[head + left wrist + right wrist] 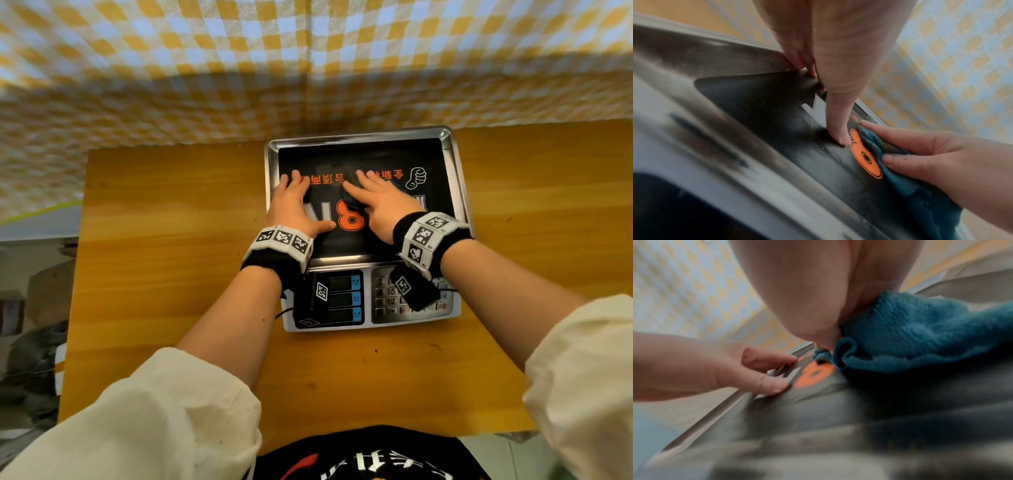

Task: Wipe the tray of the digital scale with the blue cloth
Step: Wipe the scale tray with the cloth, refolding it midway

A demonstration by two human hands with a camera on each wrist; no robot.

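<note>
R grip [380,202] flat, pressing blue cloth [910,334] on tray [359,137]; L grip [294,205] flat.

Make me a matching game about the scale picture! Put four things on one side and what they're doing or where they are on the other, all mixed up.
Things:
1. blue cloth
2. left hand
3. tray
4. keypad

Places or states:
A. on the front of the scale, nearest the person
B. flat on the left part of the tray, holding nothing
C. under the right hand, on the tray
D. shiny metal rim, black sticker with an orange 8 inside

Pairs: 1-C, 2-B, 3-D, 4-A
</note>
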